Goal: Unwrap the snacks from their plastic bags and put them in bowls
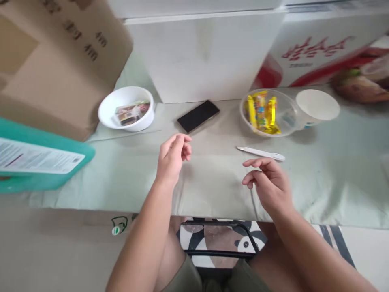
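Observation:
My left hand hovers over the cloth-covered table with its fingers curled and its thumb against the index finger; nothing shows in it. Just beyond it lies a black phone. My right hand is held with thumb and index finger apart, holding nothing. Near its fingertips a white slim-handled tool lies flat, its narrow tip to the left. Behind that tool, a clear round bowl contains yellow-wrapped packets. Against the bowl's right side stands a white paper cup.
On the left are a white bowl with printed cards or packets, a large cardboard box and a teal container. White boxes line the back. A blurred red-brown bundle is at the far right. The table's front edge runs beneath my forearms.

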Demonstrator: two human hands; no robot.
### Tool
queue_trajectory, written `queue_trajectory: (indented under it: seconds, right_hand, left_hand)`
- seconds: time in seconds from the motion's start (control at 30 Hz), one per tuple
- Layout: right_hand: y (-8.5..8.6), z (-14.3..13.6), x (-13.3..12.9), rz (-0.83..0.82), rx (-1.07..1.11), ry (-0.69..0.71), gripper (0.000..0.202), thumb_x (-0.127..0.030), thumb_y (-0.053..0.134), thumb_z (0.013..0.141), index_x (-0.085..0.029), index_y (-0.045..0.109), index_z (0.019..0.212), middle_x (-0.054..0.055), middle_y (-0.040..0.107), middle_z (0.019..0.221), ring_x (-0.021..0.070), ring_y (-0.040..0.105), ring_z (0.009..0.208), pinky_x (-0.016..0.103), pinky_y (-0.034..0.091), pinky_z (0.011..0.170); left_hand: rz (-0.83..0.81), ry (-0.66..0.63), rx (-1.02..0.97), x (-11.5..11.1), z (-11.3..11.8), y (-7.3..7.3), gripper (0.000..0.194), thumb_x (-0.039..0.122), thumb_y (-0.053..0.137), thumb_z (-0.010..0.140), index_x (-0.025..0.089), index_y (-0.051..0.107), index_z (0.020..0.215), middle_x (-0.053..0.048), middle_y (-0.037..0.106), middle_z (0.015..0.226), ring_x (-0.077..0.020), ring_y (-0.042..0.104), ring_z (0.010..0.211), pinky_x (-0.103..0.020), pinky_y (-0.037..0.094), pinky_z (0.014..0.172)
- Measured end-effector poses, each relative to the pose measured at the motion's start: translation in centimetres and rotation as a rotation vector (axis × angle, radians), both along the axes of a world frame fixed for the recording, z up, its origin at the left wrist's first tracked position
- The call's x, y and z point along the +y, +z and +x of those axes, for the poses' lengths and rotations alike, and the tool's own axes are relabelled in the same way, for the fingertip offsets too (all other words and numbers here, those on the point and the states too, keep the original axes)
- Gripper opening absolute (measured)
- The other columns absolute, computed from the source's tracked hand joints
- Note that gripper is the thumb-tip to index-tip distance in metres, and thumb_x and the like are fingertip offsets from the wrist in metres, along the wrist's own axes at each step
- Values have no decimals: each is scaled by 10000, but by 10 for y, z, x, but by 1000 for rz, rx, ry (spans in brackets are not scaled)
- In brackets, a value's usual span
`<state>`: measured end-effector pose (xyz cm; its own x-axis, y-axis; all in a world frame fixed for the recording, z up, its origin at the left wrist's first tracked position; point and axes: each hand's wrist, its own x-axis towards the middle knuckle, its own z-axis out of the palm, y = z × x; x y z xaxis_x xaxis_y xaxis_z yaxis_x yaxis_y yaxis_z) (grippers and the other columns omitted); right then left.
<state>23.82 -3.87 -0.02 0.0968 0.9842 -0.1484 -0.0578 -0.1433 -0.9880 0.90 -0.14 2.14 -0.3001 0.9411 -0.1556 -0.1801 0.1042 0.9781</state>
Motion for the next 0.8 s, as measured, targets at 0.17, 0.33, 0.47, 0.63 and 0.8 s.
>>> queue_trajectory:
  seconds: [0.17, 0.33, 0.47, 0.63, 0.8]
  right_hand:
    - [0, -60, 10, 60, -141, 205, 118, -164, 589, 741, -230, 556, 832, 27, 706, 960, 156, 724, 701, 313, 563, 640]
    - [29, -135, 64, 279, -382, 467, 67, -245, 598, 821, -222, 605, 883, 36, 700, 891, 191, 713, 755, 353, 548, 697]
    - [54, -217, 134, 574, -649, 631, 143, -178, 574, 794, -207, 635, 920, 42, 703, 911, 201, 665, 849, 367, 520, 804]
    - [57, -305, 190, 534, -1128, 890, 299, -221, 726, 696, -201, 682, 990, 78, 679, 974, 258, 621, 929, 389, 470, 813]
    - [43, -326, 204, 569, -1259, 1054, 371, -381, 884, 521, -208, 643, 745, 48, 588, 790, 278, 608, 914, 378, 439, 816]
  left_hand:
    - [-4, 98, -289, 6, -45, -14, 195, 297, 500, 774, 183, 638, 697, 5, 527, 536, -90, 443, 463, -205, 318, 455]
    - [-72, 163, -434, 7, -64, -25, 190, 284, 473, 746, 175, 592, 647, 18, 458, 495, -79, 388, 436, -198, 263, 447]
    - [-40, 171, -501, 12, -67, -24, 218, 300, 466, 772, 183, 560, 614, 21, 433, 489, -87, 389, 446, -216, 257, 459]
    - [-41, 158, -501, 16, -72, -22, 233, 270, 451, 748, 176, 568, 570, 8, 439, 466, -92, 375, 432, -240, 237, 454]
    - [-49, 149, -485, 15, -84, -25, 274, 275, 449, 774, 169, 580, 557, -1, 466, 474, -88, 380, 427, -242, 243, 454]
